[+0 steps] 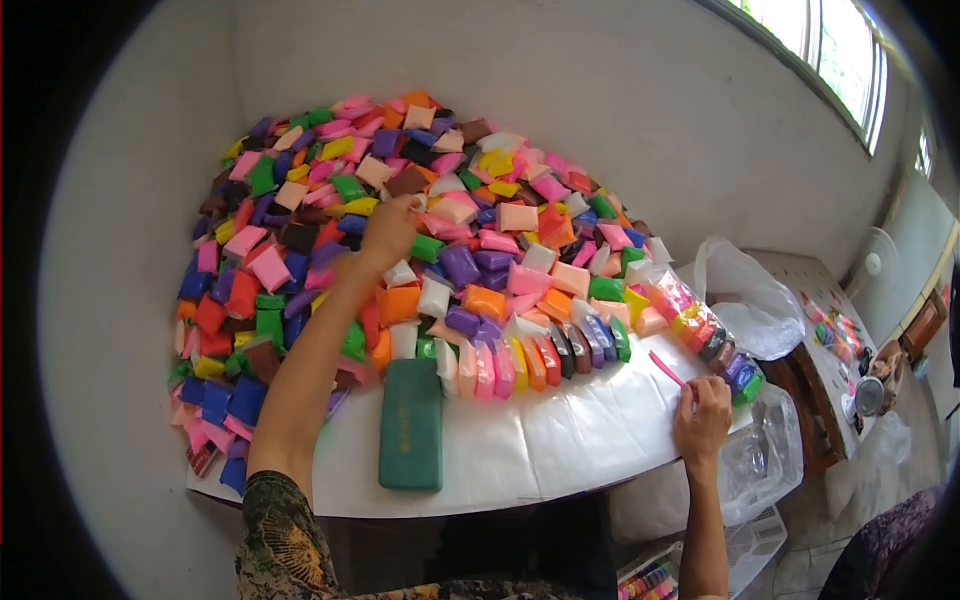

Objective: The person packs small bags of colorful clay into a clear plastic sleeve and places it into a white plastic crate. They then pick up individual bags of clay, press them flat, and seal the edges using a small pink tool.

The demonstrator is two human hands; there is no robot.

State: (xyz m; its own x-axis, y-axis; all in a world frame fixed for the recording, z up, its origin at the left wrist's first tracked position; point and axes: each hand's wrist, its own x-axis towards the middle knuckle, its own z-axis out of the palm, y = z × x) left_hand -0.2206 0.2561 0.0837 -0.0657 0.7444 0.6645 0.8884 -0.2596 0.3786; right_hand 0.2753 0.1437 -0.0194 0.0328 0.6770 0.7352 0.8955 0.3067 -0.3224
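My left hand (390, 232) reaches into a big heap of small colored packets (460, 265). Its fingers are closed at a small white packet (419, 202), partly hidden by them. At the right end of the table, my right hand (703, 412) pinches a thin pink plastic stick (666, 368). Between the hands, a row of upright packets (535, 362) in several colors lines the front of the heap. A green oblong case (411, 425) lies at the left end of that row. Beyond my right hand sits a clear pack of colored packets (695, 320).
The white-covered table (540, 450) meets walls at the left and back. Clear plastic bags (750, 300) bulge at its right end. Farther right stands another table (825, 370) with small colored things. Below, a white crate (755, 555) sits beside another filled pack (650, 580).
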